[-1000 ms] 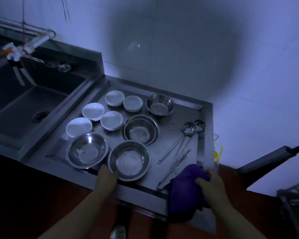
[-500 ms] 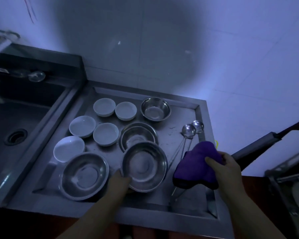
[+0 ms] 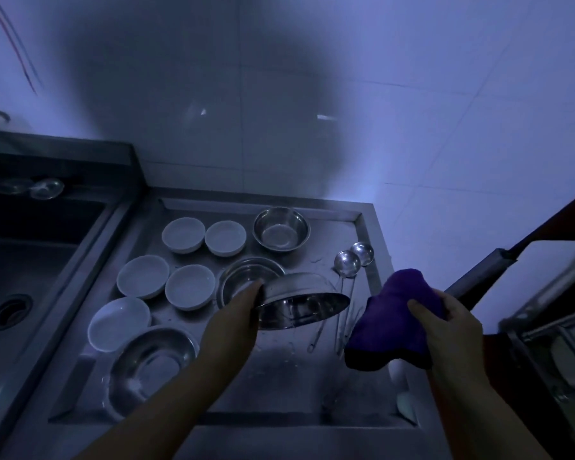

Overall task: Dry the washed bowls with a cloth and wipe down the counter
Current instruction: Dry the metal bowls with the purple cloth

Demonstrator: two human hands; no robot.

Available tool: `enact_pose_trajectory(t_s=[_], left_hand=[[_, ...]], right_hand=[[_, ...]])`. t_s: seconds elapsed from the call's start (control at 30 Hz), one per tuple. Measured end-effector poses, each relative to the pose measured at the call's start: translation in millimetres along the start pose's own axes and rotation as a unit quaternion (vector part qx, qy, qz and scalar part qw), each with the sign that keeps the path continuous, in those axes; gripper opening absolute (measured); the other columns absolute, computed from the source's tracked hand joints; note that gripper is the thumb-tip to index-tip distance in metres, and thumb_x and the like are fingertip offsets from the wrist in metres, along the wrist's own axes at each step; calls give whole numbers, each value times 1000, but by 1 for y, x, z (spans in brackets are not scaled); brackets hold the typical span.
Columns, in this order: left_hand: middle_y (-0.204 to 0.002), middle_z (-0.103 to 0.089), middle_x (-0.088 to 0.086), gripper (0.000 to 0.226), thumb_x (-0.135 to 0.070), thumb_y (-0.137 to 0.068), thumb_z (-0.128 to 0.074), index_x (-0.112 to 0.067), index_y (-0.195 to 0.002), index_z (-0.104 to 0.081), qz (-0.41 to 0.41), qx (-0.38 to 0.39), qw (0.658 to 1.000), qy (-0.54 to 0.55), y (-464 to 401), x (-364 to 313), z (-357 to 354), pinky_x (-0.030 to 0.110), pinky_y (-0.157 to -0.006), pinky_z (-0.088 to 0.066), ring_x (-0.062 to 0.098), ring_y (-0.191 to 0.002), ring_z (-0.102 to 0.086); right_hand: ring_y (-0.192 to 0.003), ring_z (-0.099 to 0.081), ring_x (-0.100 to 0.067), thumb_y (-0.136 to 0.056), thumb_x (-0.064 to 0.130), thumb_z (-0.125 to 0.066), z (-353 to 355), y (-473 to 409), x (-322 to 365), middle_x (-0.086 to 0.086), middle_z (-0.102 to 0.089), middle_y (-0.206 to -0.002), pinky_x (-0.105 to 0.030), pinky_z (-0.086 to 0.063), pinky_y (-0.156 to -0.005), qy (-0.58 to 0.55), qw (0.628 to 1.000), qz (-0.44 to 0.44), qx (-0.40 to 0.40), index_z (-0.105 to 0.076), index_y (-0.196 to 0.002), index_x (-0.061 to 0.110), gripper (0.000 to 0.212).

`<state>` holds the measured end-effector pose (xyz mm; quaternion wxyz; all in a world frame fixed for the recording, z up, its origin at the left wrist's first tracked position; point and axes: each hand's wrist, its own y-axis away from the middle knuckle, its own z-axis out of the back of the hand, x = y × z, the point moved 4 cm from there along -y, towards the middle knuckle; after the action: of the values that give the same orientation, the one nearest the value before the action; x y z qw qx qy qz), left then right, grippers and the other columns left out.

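Observation:
My left hand (image 3: 233, 322) grips the rim of a steel bowl (image 3: 301, 305) and holds it lifted and tilted above the steel counter (image 3: 279, 380), its opening turned away toward the right. My right hand (image 3: 445, 330) holds a bunched purple cloth (image 3: 395, 320) just right of the bowl, not touching it. On the counter stand three more steel bowls (image 3: 150, 370) (image 3: 246, 280) (image 3: 281, 229) and several white bowls (image 3: 141, 275).
Two ladles (image 3: 347, 263) and thin tongs lie on the counter's right side, partly under the lifted bowl. A deep sink (image 3: 20, 280) with a drain is at the left. The tiled wall runs behind. A dark bar and a metal rack stand to the right.
My left hand has lifted the steel bowl off the counter and tipped it on its side. My right hand has raised the purple cloth from the counter's edge toward the bowl.

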<state>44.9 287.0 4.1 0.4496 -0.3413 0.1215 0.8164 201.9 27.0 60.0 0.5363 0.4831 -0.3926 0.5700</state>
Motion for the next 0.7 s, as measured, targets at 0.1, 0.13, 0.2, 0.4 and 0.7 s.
enact_pose_trajectory(t_s=[0.1, 0.13, 0.2, 0.4, 0.7], left_hand=[[-132, -58, 3, 50, -13, -91, -53, -24, -139, -41, -7, -20, 1000, -3, -3, -10, 4, 31, -88, -48, 24, -112, -59], [-132, -57, 2, 51, -13, -92, -53, -25, -139, -41, -8, -27, 1000, 4, -4, -14, 5, 30, -89, -47, 22, -114, -58], [-133, -56, -2, 51, -15, -92, -51, -32, -139, -39, 11, -31, 999, 37, -6, -23, 8, 29, -92, -46, 17, -117, -56], [-95, -64, -23, 51, -17, -90, -48, -66, -99, -47, 99, -49, 971, 212, -21, -62, 24, 24, -72, -51, -1, -89, -61], [-99, -71, 3, 18, -28, -97, -47, -34, -110, -57, 205, -75, 857, 466, -24, -109, 34, 27, -56, -55, 17, -79, -71]], right_hand=[[-81, -55, -1, -84, 11, -68, -1, 0, 6, 20, -58, -91, -22, -47, -66, 6, 1000, 13, 2, -57, -104, 26, 27], [-79, -56, -1, -84, 9, -68, -2, 0, 10, 19, -58, -89, -22, -47, -68, 11, 1000, 22, 3, -58, -103, 26, 27], [-78, -57, -1, -83, 7, -69, -6, 0, 20, 16, -60, -89, -26, -50, -73, 20, 999, 50, 6, -59, -101, 25, 27], [-81, -62, -3, -86, 16, -68, -37, 4, 65, 16, -64, -95, -24, -52, -70, 90, 967, 234, 43, -61, -113, 29, 31], [-140, -23, -15, -92, 36, -27, -118, 29, 79, 6, -33, -151, -32, -6, -117, 410, 736, 439, 311, -30, -146, 28, 55]])
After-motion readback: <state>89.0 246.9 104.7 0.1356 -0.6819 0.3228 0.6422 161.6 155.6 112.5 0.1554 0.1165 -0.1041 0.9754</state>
